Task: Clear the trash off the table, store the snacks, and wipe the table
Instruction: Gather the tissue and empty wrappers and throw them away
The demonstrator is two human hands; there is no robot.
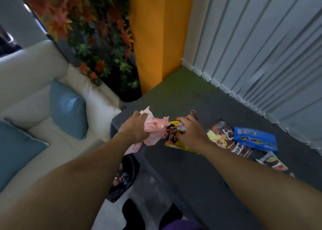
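My left hand (135,127) is closed on a crumpled pink tissue wad (156,131) at the left edge of the dark grey table (191,174). Beside it, my right hand (190,134) pinches a small dark crumpled wrapper (171,132) above a yellow snack packet (176,145). To the right lie a brown chocolate snack bag (224,135), a blue snack packet (254,140) and a smaller brown-and-white packet (271,161). A small object behind my right hand is mostly hidden.
A dark bin (124,175) with bottles inside stands below the table's left edge. A white sofa (31,76) with blue cushions (68,109) fills the left. Vertical blinds (261,46), an orange pillar (156,38) and a leafy wall (97,38) lie beyond the table.
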